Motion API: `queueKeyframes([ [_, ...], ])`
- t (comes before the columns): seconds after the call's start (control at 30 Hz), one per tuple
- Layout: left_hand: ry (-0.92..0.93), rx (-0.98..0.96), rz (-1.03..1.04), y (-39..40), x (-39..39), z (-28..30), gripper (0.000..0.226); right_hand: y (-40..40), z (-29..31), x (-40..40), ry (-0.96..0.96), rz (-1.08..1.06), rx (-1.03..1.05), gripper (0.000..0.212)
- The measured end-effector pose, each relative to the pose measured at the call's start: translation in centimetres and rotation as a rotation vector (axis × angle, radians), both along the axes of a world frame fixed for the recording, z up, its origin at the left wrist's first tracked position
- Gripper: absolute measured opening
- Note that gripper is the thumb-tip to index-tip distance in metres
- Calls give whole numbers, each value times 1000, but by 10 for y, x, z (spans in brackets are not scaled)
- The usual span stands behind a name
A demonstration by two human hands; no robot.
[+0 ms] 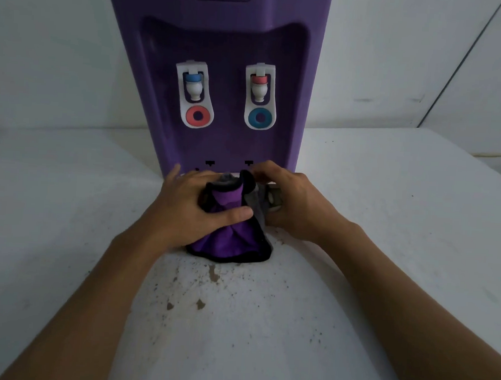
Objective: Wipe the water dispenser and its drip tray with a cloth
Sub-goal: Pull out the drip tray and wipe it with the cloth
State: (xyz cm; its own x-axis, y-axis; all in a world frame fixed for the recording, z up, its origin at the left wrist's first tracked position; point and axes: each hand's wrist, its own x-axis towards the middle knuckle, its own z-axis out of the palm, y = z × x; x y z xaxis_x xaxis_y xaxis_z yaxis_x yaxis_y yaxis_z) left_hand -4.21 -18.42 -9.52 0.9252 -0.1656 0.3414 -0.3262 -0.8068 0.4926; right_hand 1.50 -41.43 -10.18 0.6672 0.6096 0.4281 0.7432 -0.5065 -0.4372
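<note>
At the foot of the water dispenser (pixel 215 57) on the bench (pixel 386 226), I judge the cloth (pixel 229 241) soft and limp, my left hand (pixel 190 207) bunching it, my right hand (pixel 292 203) gripping the stiff, light drip tray (pixel 273 198).

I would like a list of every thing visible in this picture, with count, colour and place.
water dispenser: one, purple, upright at the back of the table.
taps: two, white; left one with blue cap and red ring, right one with red cap and blue ring.
cloth: one, purple with black edge, in front of the dispenser base.
grey part: one, under the right hand, perhaps the drip tray.
table: one, white, with brown specks.
left hand: holds the cloth.
right hand: holds the grey part.
</note>
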Motion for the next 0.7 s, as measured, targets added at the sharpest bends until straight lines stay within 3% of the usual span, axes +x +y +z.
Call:
queueKeyframes([
  [0.17,-122,-52,-16,0,2,-11,69,-14,19,-1,-14,-73,-154,73],
  [0.23,-156,-30,-3,-1,2,-14,66,-25,35,-2,14,-156,-96,57],
  [0.3,-173,20,20,-1,1,-15,64,-21,47,-12,-10,-283,103,24],
  [0.33,-174,48,33,-1,0,-14,62,-13,50,-19,20,-334,163,23],
  [0.43,-173,86,42,-4,-3,-15,58,21,46,-46,140,-408,7,90],
  [0.5,-177,112,30,-4,-3,-13,56,41,38,-59,82,-468,-107,97],
  [0.57,-176,154,7,-2,-4,-13,58,52,33,-62,48,-517,-148,84],
  [0.7,-118,151,-66,6,-9,-11,76,50,30,-56,185,-424,-97,31],
])
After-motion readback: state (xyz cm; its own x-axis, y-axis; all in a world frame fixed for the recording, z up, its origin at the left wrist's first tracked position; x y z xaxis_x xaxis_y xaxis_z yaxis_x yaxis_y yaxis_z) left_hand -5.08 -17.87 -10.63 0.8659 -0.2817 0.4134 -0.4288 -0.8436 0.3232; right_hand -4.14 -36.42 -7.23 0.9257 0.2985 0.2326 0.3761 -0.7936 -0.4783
